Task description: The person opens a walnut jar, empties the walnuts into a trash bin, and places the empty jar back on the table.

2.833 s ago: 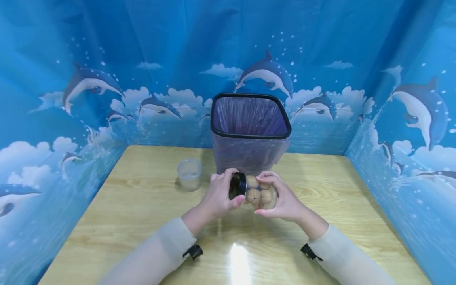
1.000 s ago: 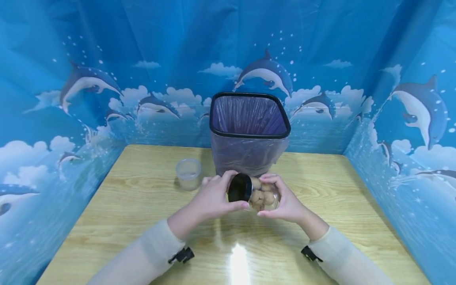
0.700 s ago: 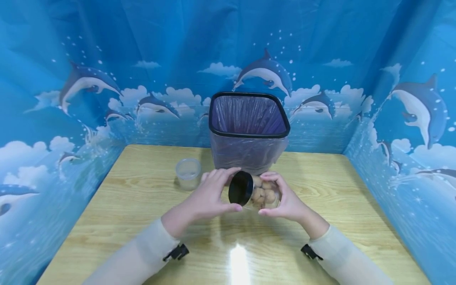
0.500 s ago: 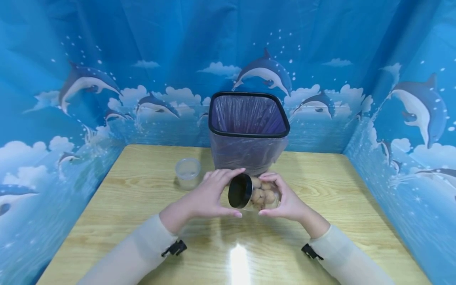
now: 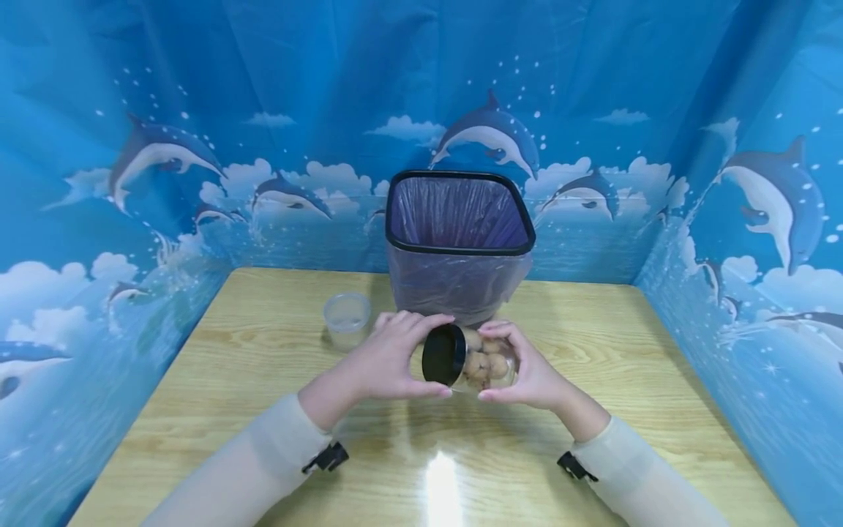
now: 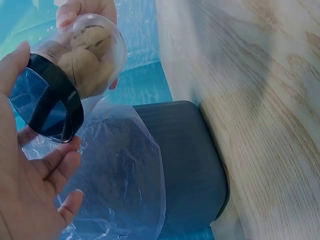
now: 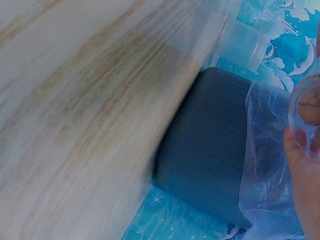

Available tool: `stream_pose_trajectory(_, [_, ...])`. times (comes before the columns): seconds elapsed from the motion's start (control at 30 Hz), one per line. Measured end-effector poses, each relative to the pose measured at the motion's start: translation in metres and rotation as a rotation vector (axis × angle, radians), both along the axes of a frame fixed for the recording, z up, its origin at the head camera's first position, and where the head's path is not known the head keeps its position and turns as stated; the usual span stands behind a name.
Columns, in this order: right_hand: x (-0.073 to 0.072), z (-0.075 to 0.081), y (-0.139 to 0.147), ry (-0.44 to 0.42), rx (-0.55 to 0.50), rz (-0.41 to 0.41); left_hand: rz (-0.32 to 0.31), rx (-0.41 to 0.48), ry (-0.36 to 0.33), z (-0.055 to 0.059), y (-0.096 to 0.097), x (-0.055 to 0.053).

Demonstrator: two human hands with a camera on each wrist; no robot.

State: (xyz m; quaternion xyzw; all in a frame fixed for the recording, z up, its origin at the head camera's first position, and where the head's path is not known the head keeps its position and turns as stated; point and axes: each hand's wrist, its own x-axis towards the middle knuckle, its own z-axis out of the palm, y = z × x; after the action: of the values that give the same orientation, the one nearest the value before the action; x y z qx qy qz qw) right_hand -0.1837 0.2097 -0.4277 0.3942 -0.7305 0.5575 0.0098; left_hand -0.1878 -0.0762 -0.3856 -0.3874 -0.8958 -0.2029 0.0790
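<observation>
Two hands (image 5: 391,362) (image 5: 536,375) hold one jar (image 5: 470,359) near one bin (image 5: 457,285) and one tub (image 5: 347,322).

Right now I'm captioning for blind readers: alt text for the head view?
A right hand holds a clear jar of brown balls sideways, left hand around its black lid, over a wooden table; behind stand a lined bin and, left, a clear cup.

"Where does the head view sit?"
"High and farthest back, facing forward and down across the table (image 5: 632,366)."
"And the wrist views?"
"Nearer, turned sideways; both share the bin (image 6: 187,160) and part of the jar (image 6: 62,85)."
</observation>
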Motion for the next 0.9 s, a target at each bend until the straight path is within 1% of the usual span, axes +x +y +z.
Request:
stream_pose_trajectory(0.13, [0.0, -0.001, -0.001, 0.004, 0.001, -0.011, 0.065, -0.017, 0.002, 0.001, 0.003, 0.003])
stream_pose_trajectory(0.3, [0.0, -0.002, -0.002, -0.004, 0.001, -0.012, 0.134, -0.024, -0.045, 0.003, 0.007, 0.007])
stream_pose_trajectory(0.47, [0.001, -0.002, -0.003, -0.007, -0.007, 0.0, 0.178, -0.033, -0.092, 0.007, 0.008, 0.011])
stream_pose_trajectory(0.67, [0.0, -0.004, -0.005, 0.006, -0.015, 0.004, 0.228, -0.046, -0.121, 0.009, 0.01, 0.014])
stream_pose_trajectory(0.8, [0.001, -0.003, -0.006, 0.006, -0.018, 0.007, 0.239, -0.037, -0.12, 0.007, 0.009, 0.015])
stream_pose_trajectory(0.87, [0.001, -0.002, -0.007, 0.006, -0.02, 0.008, 0.224, -0.009, -0.104, 0.005, 0.007, 0.014])
stream_pose_trajectory(0.9, [0.001, -0.002, -0.007, 0.007, -0.018, 0.009, 0.204, 0.006, -0.091, 0.004, 0.005, 0.013])
